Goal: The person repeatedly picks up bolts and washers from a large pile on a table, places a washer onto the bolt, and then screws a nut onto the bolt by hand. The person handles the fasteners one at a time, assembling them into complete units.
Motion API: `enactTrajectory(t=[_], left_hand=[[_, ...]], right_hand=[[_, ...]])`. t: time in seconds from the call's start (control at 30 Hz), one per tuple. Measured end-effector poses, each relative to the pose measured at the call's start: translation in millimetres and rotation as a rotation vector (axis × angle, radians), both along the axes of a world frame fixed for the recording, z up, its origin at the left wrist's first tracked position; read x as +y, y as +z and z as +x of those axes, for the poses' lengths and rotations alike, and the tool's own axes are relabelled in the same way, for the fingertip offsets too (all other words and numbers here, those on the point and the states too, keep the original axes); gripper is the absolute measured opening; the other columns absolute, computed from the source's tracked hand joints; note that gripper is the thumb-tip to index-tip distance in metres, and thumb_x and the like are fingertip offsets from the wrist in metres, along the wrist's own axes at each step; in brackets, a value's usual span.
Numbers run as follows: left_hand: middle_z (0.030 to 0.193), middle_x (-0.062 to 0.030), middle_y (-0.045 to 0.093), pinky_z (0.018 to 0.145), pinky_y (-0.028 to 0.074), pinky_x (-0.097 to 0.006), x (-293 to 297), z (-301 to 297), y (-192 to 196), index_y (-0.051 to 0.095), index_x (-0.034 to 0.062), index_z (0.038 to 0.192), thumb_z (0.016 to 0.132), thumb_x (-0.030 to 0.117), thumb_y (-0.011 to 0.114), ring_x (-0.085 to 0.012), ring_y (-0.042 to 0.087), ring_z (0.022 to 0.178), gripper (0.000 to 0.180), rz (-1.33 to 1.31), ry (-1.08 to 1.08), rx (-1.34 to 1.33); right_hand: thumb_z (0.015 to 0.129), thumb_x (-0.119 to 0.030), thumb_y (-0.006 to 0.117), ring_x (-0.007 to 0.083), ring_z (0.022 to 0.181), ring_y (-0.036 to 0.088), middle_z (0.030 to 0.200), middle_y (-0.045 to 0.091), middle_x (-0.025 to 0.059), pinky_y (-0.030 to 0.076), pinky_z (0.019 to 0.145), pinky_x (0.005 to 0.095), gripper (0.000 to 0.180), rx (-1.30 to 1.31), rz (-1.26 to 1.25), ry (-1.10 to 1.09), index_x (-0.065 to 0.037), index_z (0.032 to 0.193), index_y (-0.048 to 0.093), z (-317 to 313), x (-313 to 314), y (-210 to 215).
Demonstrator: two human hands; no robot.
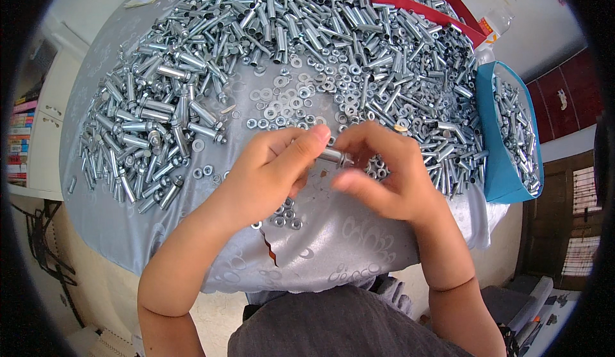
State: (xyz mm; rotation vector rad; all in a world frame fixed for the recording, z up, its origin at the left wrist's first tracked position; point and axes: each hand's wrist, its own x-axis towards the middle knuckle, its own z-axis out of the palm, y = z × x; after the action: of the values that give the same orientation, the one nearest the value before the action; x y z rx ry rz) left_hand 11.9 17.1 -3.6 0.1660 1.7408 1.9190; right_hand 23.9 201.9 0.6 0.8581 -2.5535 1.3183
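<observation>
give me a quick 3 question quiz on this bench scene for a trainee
1. True or false: both hands meet on one metal sleeve bolt.
2. Which container stands at the table's right edge? A) blue bin B) green bucket C) glass jar
3. What flat ring-shaped parts lie loose on the grey tablecloth just beyond the hands?

Key: 1 true: left hand and right hand both pinch it. 2 A. 3 washers.

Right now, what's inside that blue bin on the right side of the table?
The blue bin holds a heap of silver metal sleeve bolts, like those piled on the table. Only the top layer shows; anything underneath and the bin's bottom are covered.
</observation>
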Motion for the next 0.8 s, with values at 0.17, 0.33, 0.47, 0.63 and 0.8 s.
enactTrajectory(t=[0.17, 0.33, 0.47, 0.63, 0.8], left_hand=[[0.053, 0.0051, 0.039, 0.044, 0.029, -0.02, -1.3, -1.0, -1.8, 0.048, 0.0086, 0.061, 0.089, 0.041, 0.046, -0.0032, 0.036, 0.047, 0.043, 0.043, 0.001, -0.014], [0.053, 0.005, 0.039, 0.044, 0.028, -0.02, -1.9, -0.9, -2.5, 0.047, 0.0084, 0.059, 0.089, 0.042, 0.046, -0.0027, 0.036, 0.049, 0.045, -0.012, -0.02, 0.048], [0.053, 0.0056, 0.039, 0.044, 0.026, -0.02, 0.2, 0.5, -6.3, 0.047, 0.0078, 0.059, 0.089, 0.043, 0.045, -0.0021, 0.034, 0.05, 0.046, -0.085, 0.02, 0.174], [0.054, 0.0064, 0.038, 0.044, 0.024, -0.021, -2.9, 1.1, -0.2, 0.047, 0.007, 0.058, 0.088, 0.042, 0.047, -0.0014, 0.033, 0.051, 0.046, -0.06, 0.014, 0.129], [0.055, 0.0059, 0.042, 0.045, 0.026, -0.021, -5.3, 2.8, 1.7, 0.056, 0.0023, 0.066, 0.088, 0.039, 0.05, -0.0012, 0.035, 0.053, 0.043, -0.079, -0.016, 0.181]], right_hand=[[0.081, -0.02, 0.06, 0.0225, 0.055, 0.056, 0.064, 0.056, 0.0105, 0.043, 0.05, 0.0304, 0.019, 0.053, -0.024, -0.034, -0.001, 0.084, 0.055, 1.7, -4.9, -0.6], [0.084, -0.021, 0.057, 0.0212, 0.053, 0.055, 0.06, 0.054, 0.0093, 0.043, 0.05, 0.0291, 0.02, -0.385, -0.124, -0.067, -0.001, 0.081, 0.054, 6.3, -6.5, 4.9], [0.083, -0.022, 0.058, 0.0206, 0.052, 0.055, 0.06, 0.054, 0.0091, 0.043, 0.049, 0.0288, 0.022, -0.617, -0.236, -0.047, -0.001, 0.08, 0.053, 5.7, -5.5, 0.8], [0.079, -0.023, 0.062, 0.0251, 0.049, 0.053, 0.056, 0.05, 0.0093, 0.04, 0.045, 0.0331, 0.024, 0.038, 0.041, 0.003, -0.003, 0.073, 0.051, 2.5, -5.6, 2.5], [0.078, -0.025, 0.062, 0.0292, 0.047, 0.049, 0.052, 0.045, 0.0105, 0.037, 0.043, 0.0367, 0.027, 0.061, 0.159, 0.092, -0.004, 0.068, 0.048, 1.3, -2.2, 5.6]])
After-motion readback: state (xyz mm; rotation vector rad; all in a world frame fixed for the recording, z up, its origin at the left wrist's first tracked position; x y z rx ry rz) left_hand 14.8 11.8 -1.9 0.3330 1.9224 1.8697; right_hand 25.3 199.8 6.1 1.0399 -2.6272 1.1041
